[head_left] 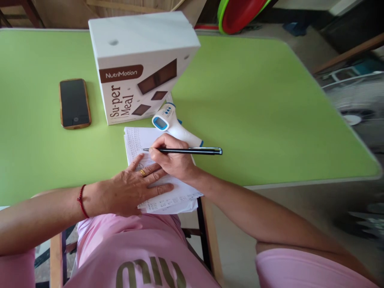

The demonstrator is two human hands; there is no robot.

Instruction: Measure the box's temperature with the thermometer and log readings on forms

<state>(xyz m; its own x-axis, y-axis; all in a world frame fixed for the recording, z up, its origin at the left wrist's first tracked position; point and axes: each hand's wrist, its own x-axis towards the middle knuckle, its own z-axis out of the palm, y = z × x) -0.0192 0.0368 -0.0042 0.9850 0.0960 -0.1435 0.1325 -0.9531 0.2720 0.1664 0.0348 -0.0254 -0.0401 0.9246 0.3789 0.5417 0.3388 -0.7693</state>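
Observation:
My right hand is closed around a black pen, whose tip points left over the sheets of paper. Handwriting covers the upper left and the lower edge of the paper. Flat on the sheets lies my left hand, fingers spread, with a ring on one finger. Just beyond my right hand rests a white and blue infrared thermometer, lying on its side. Behind it stands a white NutriMotion box with brown printing.
A smartphone in a brown case lies left of the box on the green table. The table's near edge runs close to my body. A fan stands past the right edge, and a red and green round object is beyond the far edge.

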